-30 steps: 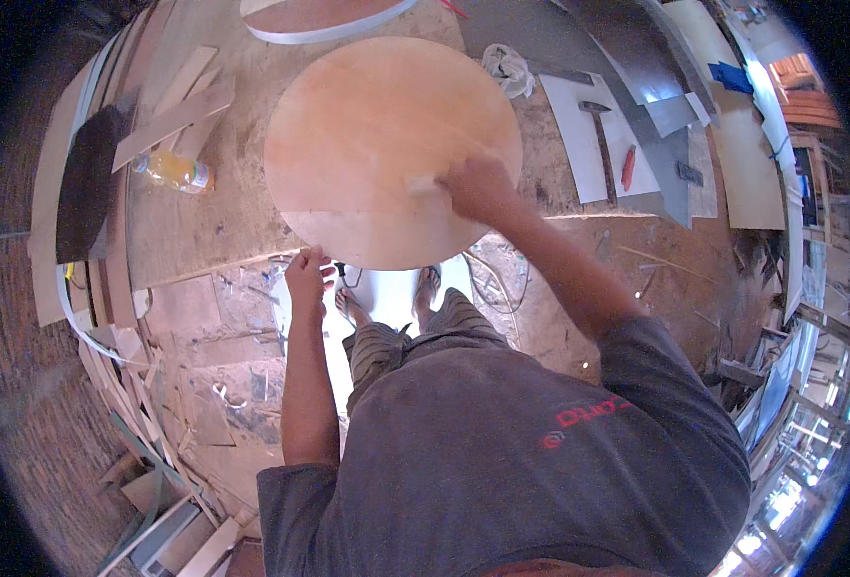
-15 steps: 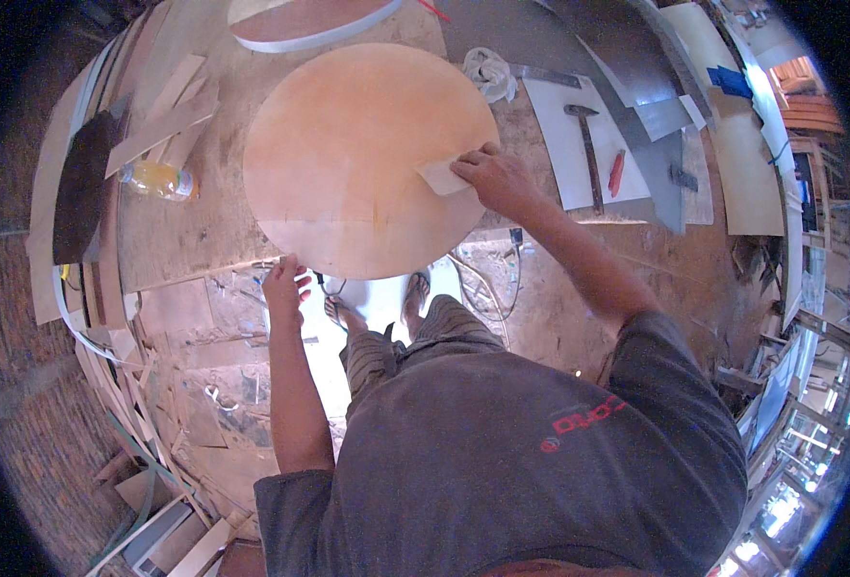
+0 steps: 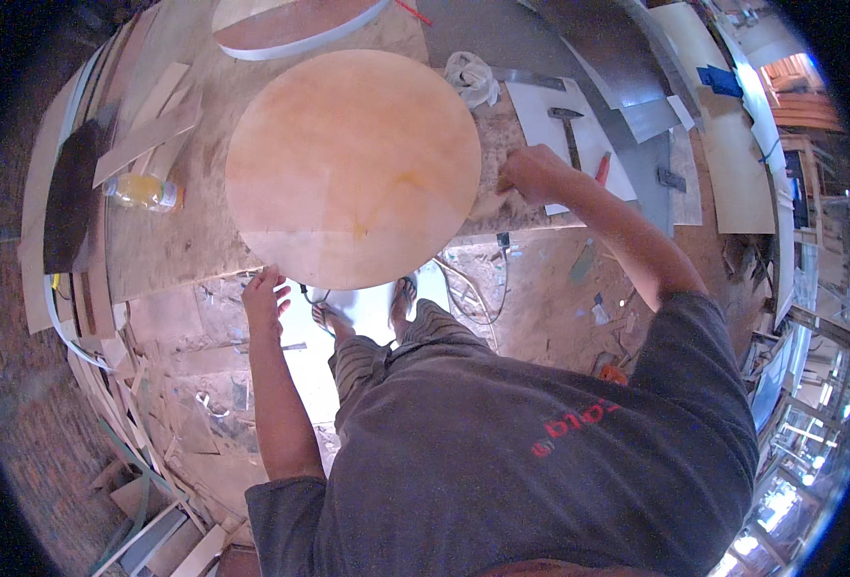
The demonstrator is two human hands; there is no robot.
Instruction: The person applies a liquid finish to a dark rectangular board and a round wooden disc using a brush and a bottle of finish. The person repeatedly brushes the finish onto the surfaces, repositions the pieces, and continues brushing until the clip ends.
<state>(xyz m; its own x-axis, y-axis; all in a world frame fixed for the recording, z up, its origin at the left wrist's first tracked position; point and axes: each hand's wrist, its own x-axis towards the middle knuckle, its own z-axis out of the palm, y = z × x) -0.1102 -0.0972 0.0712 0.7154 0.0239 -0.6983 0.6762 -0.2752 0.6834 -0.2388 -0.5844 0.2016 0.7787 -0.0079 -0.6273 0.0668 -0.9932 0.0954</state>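
Observation:
A round, pale wooden board (image 3: 348, 163) lies on the workbench, its near edge jutting out over the front. At the lower left of its rim is my left hand (image 3: 265, 296), fingertips pinched at the edge and the other fingers loosely curled. My right hand (image 3: 543, 176) is off the board, just right of it over the bench, with the fingers closed. Whatever it holds is hidden; the pale sheet seen there before does not show. Close beyond this hand are a hammer (image 3: 569, 130) and a red-handled tool (image 3: 603, 169) on a white panel (image 3: 531, 104).
Another round piece with a white edge band (image 3: 304, 40) sits at the far side. A crumpled white cloth (image 3: 471, 79) lies behind the board. On the left are a bottle of yellow liquid (image 3: 142, 191) and wood strips (image 3: 151, 144). A cable (image 3: 482, 317) hangs below the bench.
My right hand has lifted off the board and moved right; the pale sheet under it is out of sight. The left hand stays at the rim. The whole view has shifted slightly.

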